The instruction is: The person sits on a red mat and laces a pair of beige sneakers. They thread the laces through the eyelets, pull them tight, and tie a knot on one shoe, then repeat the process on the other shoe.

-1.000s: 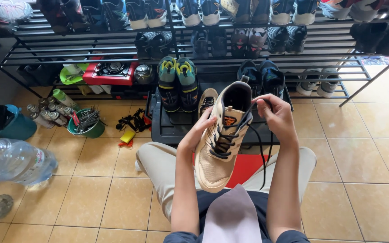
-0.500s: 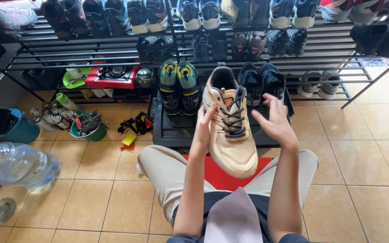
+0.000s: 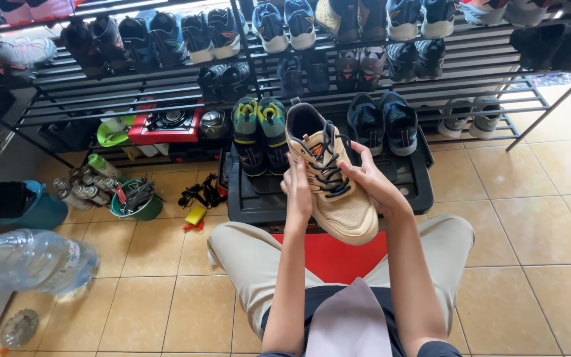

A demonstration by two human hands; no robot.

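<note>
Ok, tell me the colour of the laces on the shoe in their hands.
Dark navy, nearly black, laces on a beige shoe; the head view shows it.

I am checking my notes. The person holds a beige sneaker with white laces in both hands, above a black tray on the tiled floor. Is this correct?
Not quite: in the head view the laces are dark, not white. Both the left hand and right hand do hold the beige sneaker above the black tray on the tiled floor.
</note>
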